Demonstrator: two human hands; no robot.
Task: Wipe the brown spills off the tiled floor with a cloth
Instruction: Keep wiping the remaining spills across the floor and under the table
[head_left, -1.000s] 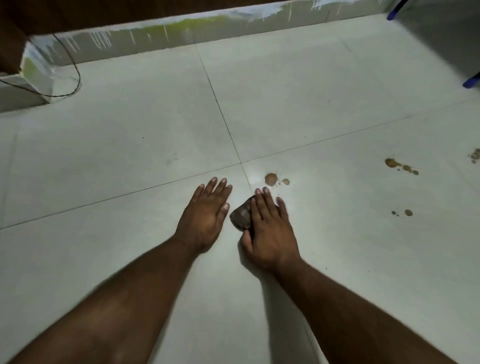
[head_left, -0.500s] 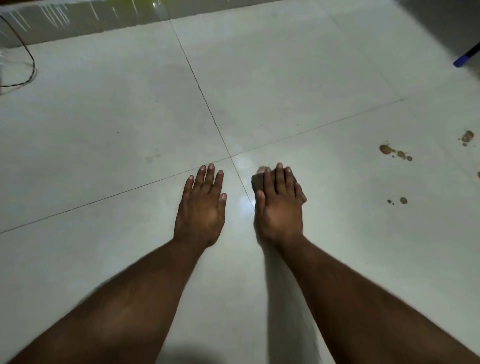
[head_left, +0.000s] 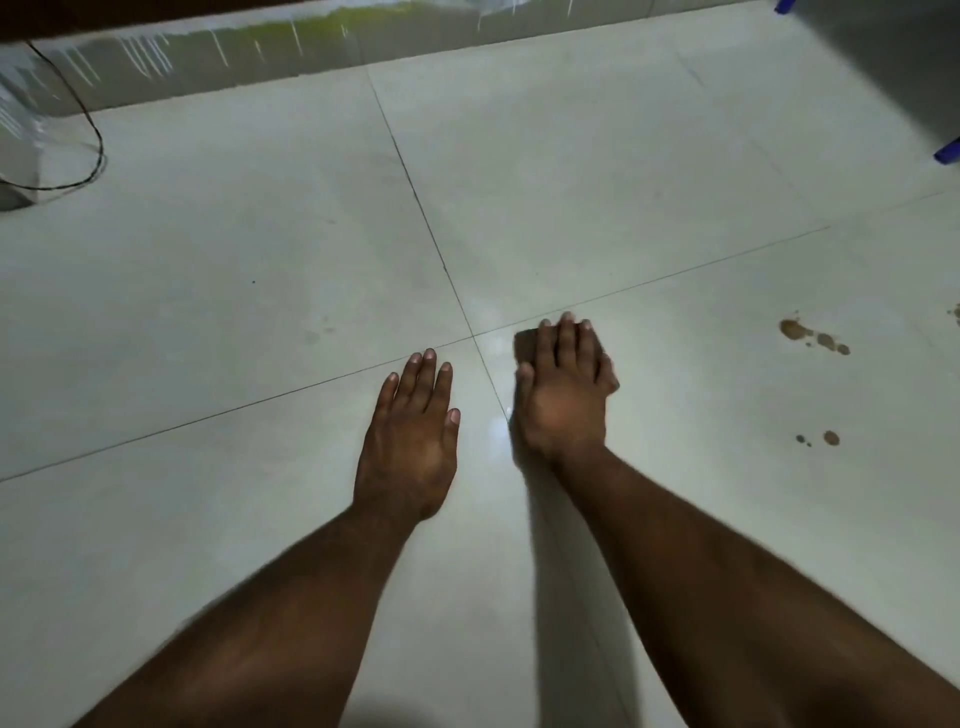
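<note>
My right hand (head_left: 563, 392) presses flat on a small dark cloth (head_left: 525, 345) on the pale tiled floor (head_left: 260, 249), just right of where the grout lines cross. Only the cloth's left edge shows beside my fingers. My left hand (head_left: 410, 439) rests flat on the floor to the left, fingers straight, holding nothing. Brown spills lie to the right: a cluster of drops (head_left: 813, 336), two small drops (head_left: 823, 439) nearer me, and a stain (head_left: 955, 313) at the right edge.
A wall base with green and white streaks (head_left: 311, 41) runs along the far side. A thin black cable (head_left: 91, 156) loops on the floor at far left beside a pale object (head_left: 15, 156). Blue pieces (head_left: 948, 150) sit at the far right.
My right hand slid the cloth forward over the brown spot near the grout crossing, which no longer shows. The left hand stayed flat on the floor.
</note>
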